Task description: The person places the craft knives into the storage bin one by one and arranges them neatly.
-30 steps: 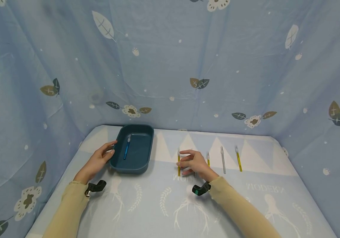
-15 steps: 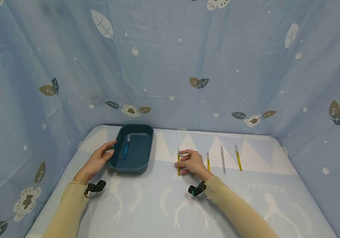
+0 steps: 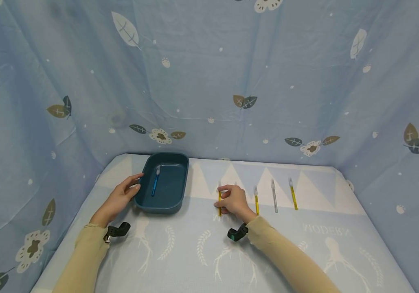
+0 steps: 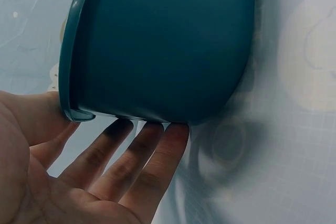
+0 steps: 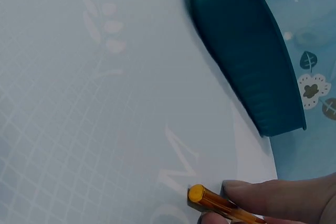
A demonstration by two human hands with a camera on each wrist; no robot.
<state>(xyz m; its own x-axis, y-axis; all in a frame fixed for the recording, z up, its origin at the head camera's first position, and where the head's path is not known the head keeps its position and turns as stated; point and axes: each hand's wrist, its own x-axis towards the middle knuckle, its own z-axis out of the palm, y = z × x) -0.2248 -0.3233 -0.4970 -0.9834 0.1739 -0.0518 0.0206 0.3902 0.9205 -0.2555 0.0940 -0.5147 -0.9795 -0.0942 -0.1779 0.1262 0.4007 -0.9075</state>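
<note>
My right hand (image 3: 235,202) pinches a yellow craft knife (image 3: 220,211) with a clear cap, lying on the table. In the right wrist view the knife's butt end (image 5: 197,193) pokes out between thumb and finger. My left hand (image 3: 117,200) rests at the left side of a dark teal tray (image 3: 173,189). Its fairly straight fingertips touch the tray's outer wall (image 4: 163,51) below the rim in the left wrist view. Inside the tray lies a blue craft knife (image 3: 155,185). Another capped tip (image 3: 236,184) shows behind my right hand, which hides the rest of it.
To the right of my right hand lie a yellow knife (image 3: 256,201), a silver knife (image 3: 274,196) and another yellow knife (image 3: 293,195), spaced apart. A blue patterned curtain (image 3: 209,81) stands behind the table (image 3: 180,260) and along both sides.
My right hand has shifted slightly left, and its fingers have come together on the yellow craft knife. The left hand and tray have stayed in place.
</note>
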